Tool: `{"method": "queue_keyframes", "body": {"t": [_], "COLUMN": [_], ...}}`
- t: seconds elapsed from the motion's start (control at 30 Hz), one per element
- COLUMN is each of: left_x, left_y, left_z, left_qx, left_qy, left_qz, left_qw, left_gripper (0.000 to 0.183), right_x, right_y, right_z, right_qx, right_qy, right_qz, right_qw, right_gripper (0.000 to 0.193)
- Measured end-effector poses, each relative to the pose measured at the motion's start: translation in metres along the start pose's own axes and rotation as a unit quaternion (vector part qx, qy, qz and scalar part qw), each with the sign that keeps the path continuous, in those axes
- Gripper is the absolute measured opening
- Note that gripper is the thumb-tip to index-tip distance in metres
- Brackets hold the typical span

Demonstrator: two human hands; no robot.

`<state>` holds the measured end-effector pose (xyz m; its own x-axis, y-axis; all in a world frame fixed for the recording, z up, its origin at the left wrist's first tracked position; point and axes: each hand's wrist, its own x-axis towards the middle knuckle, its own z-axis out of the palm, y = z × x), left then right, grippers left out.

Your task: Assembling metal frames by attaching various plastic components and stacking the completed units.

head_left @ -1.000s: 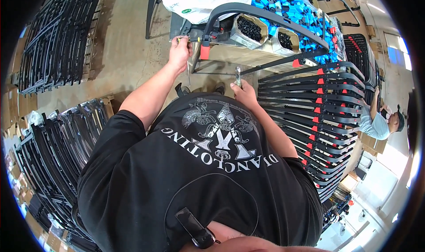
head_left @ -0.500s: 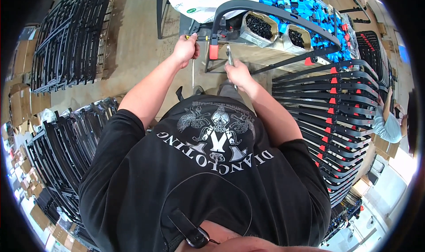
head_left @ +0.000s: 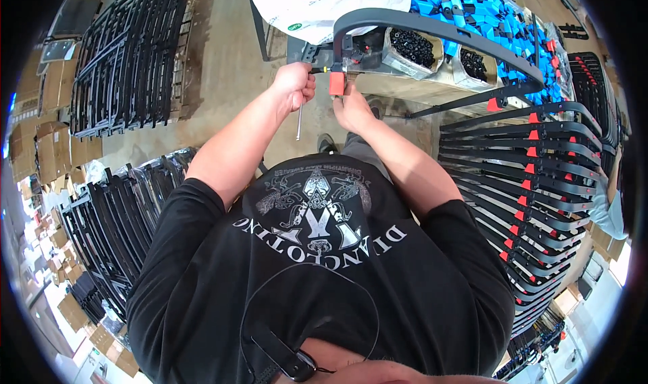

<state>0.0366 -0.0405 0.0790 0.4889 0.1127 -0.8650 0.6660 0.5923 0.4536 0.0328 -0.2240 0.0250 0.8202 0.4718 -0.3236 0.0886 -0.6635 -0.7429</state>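
My left hand (head_left: 293,84) is closed around a tool with a yellow-and-black part (head_left: 318,69) reaching toward a bent black tube frame (head_left: 432,21). Below that fist hangs a thin metal rod (head_left: 299,124), apparently part of the same tool. On the near end of the frame sits a red end piece (head_left: 337,84). My right hand (head_left: 354,111) is up against the right side of this red piece, fingers closed. The silver wrench it grips is mostly hidden behind the fingers and the red piece.
Two boxes of small black parts (head_left: 413,49) stand on the bench, beside a heap of blue parts (head_left: 466,9) and a white sack (head_left: 304,6). Black frames with red pieces (head_left: 520,175) are stacked at right. More black frames (head_left: 128,67) stand at left. A person's sleeve (head_left: 609,212) shows far right.
My right hand has moved up with the wrench to the red end piece. My left hand has shifted slightly down, its tool still pointing at the frame. The whole view has shifted a little.
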Motion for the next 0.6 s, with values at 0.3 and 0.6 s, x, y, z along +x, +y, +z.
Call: {"method": "queue_keyframes", "body": {"t": [0.3, 0.6], "left_x": [-0.02, 0.0], "left_y": [0.001, 0.016], "left_z": [0.01, -0.005], "left_qx": [0.011, 0.005], "left_qy": [0.008, -0.056], "left_qz": [0.03, -0.051], "left_qw": [0.999, 0.997], "left_gripper": [0.015, 0.014], "right_x": [0.005, 0.009], "right_y": [0.005, 0.008], "right_z": [0.002, 0.006], "right_qx": [-0.019, -0.045], "right_qy": [-0.007, -0.032], "right_qz": [0.037, 0.026], "right_qw": [0.999, 0.998], "right_gripper": [0.044, 0.052]}}
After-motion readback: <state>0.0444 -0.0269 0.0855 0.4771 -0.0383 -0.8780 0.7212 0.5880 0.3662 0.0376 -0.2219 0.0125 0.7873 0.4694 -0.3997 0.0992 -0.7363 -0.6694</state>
